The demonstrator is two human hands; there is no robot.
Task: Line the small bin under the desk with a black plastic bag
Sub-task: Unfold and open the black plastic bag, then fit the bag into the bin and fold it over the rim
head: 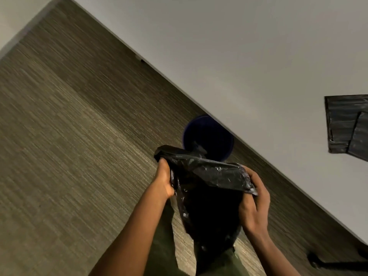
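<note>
Fingers (pixel 253 181) of both hands clench the black plastic bag's (pixel 207 188) mouth just short of the small bin (pixel 209 134); spread it wide before lowering.

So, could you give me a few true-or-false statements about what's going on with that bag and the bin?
1. Both hands hold the black bag. True: left hand, right hand.
2. The bag already lines the bin. False: it is held above the floor, in front of the bin.
3. The bin sits partly under the desk edge. True.
4. The desk top is bare. False: folded black bags lie on it.
</note>
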